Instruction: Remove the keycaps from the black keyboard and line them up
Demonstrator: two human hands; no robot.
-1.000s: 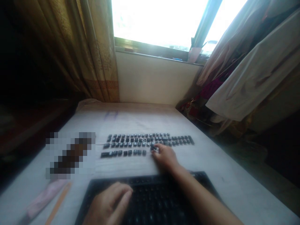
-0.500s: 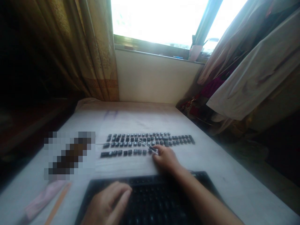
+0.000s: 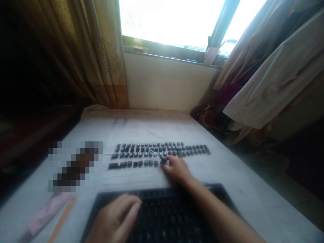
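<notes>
A black keyboard (image 3: pixel 167 216) with its keycaps off lies at the table's near edge. My left hand (image 3: pixel 115 219) rests flat on its left part, fingers together and stretched. Beyond it, loose black keycaps (image 3: pixel 157 153) are laid out in three rows on the white table (image 3: pixel 240 182). My right hand (image 3: pixel 177 168) reaches over the keyboard to the right end of the nearest row. Its fingers pinch a thin metal tool (image 3: pixel 158 157) whose tip points left over the keycaps, with a keycap at the fingertips.
A pink object (image 3: pixel 44 216) and an orange stick (image 3: pixel 63 217) lie at the near left. A blurred-out patch (image 3: pixel 74 167) sits left of the keycaps. Curtains hang on both sides of a bright window (image 3: pixel 172 23), and clothes pile at the right.
My right hand has shifted slightly left along the nearest keycap row. The left hand stays on the keyboard.
</notes>
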